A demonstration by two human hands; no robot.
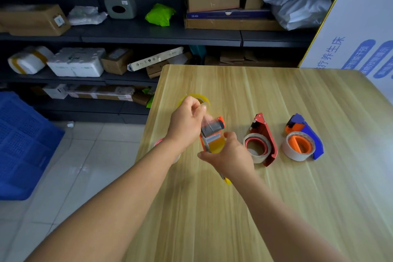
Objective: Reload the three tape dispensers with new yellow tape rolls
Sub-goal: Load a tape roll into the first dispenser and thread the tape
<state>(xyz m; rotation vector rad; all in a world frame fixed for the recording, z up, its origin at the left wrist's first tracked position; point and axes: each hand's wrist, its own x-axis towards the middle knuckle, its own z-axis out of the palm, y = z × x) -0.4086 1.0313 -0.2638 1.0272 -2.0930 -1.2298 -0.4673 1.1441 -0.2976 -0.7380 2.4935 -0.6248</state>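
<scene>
My right hand (230, 156) grips an orange tape dispenser (213, 132) loaded with a yellow tape roll (218, 144), held just above the wooden table (276, 95). My left hand (186, 122) is curled over the dispenser's front and pinches what looks like the tape's loose end, which is blurred. A second yellow roll (201, 97) lies on the table behind my left hand, half hidden. To the right lie a red dispenser (269, 142) and a blue dispenser (312, 140), each holding a pale, nearly spent roll.
A pinkish round object (158, 141) peeks out under my left wrist at the table's left edge. Dark shelves (148, 34) with boxes and parcels stand behind. A blue crate (21, 144) sits on the tiled floor at left. A white printed board (357, 27) leans at right.
</scene>
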